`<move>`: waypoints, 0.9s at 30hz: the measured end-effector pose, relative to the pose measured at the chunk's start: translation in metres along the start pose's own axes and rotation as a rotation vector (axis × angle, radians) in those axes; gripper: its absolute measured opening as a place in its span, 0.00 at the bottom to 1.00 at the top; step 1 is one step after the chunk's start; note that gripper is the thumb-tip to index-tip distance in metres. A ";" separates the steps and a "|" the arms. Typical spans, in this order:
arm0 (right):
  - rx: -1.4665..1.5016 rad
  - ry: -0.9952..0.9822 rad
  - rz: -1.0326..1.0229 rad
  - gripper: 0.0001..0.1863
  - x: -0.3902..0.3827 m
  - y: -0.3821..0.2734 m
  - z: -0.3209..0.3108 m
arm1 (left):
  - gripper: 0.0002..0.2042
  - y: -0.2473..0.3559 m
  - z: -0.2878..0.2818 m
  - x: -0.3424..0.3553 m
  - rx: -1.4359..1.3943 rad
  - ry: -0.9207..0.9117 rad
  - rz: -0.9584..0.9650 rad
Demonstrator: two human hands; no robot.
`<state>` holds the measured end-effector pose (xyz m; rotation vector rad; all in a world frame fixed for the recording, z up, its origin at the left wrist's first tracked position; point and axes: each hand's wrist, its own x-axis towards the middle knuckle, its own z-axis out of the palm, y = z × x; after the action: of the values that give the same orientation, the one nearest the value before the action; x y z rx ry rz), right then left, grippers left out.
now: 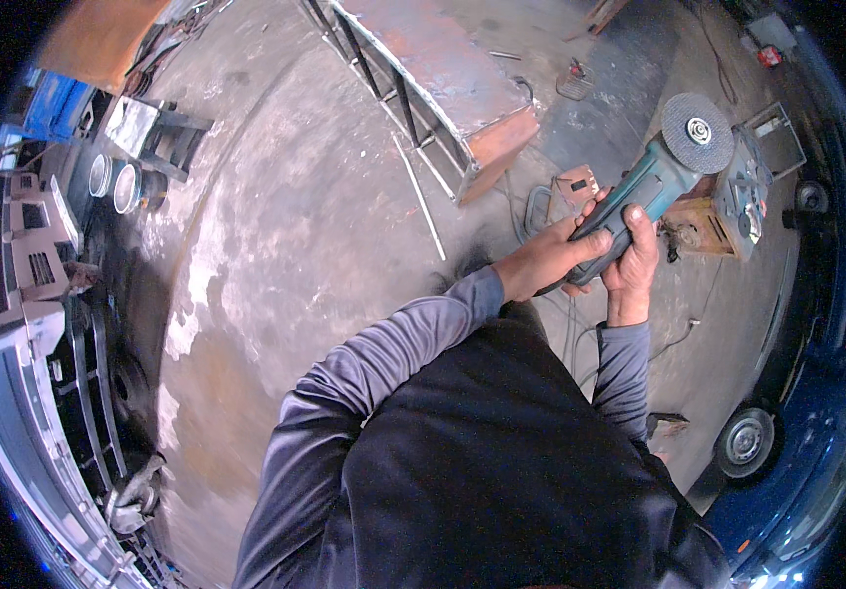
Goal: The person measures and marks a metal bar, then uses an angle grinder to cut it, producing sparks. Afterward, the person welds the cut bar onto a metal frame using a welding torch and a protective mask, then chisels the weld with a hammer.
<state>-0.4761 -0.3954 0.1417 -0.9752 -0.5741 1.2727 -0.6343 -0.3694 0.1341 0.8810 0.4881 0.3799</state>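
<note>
An angle grinder point(645, 191) with a teal and black body is held up in front of me, tilted toward the upper right. Its grey disc point(690, 139) faces up, with a shiny nut at the centre. My left hand point(552, 257) is closed round the rear part of the body, thumb lying along the top. From the other side my right hand point(634, 263) grips the same body, its thumb pointing up near the middle. The undersides of both hands' fingers are partly hidden by the tool. Whether the disc turns, I cannot tell.
A long metal frame with a sheet top point(433, 59) stands ahead. A thin rod point(421, 201) lies on the floor beside it. At right are a wooden box point(703, 224) and a blue vehicle point(796, 447). Buckets point(126, 187) and a small stand point(172, 142) are at left. Cables trail near my feet.
</note>
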 end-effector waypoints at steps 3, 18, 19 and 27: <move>-0.056 0.054 -0.034 0.26 0.009 -0.001 -0.001 | 0.29 -0.009 -0.008 0.024 -0.029 -0.012 -0.009; 0.051 0.174 -0.073 0.22 0.042 0.010 -0.009 | 0.21 0.018 -0.035 0.059 -0.020 -0.064 -0.119; 0.061 0.175 -0.080 0.22 0.038 0.009 -0.013 | 0.22 0.016 -0.032 0.057 0.030 -0.038 -0.100; 0.076 0.328 -0.204 0.28 -0.019 0.017 0.023 | 0.28 0.013 -0.039 0.013 0.231 -0.078 -0.089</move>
<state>-0.5079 -0.4074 0.1417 -1.0087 -0.3562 0.9230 -0.6465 -0.3311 0.1201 1.0890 0.5038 0.2091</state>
